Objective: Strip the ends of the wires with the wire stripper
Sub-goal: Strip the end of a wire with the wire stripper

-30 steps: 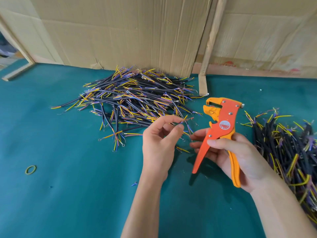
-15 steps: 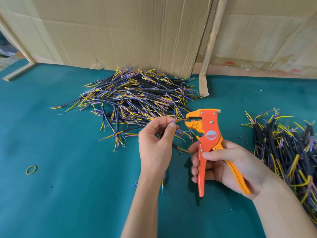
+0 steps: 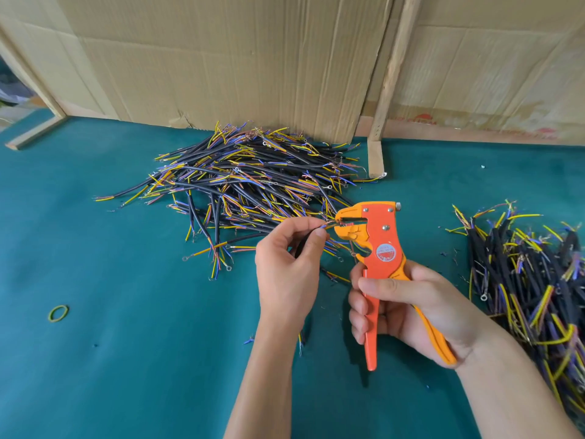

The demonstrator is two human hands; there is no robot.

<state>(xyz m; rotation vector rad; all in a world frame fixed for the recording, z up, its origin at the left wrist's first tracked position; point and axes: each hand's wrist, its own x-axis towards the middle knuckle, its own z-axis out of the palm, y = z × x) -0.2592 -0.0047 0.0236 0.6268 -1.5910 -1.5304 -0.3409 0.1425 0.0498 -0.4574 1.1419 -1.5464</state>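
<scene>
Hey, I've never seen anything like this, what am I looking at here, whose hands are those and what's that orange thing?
This is one picture from a camera worn on a person's head, looking forward and down, so the two bare arms are that person's own. No machine is involved. The right hand grips the handles of an orange wire stripper, a tool that removes the coating from wire ends. The left hand pinches a short cable and feeds its thin coloured end into the tool's mouth. On the green table lie a large pile of cables ahead, another pile at the right, and a small rubber band at the left. Cardboard sheets stand behind.
</scene>
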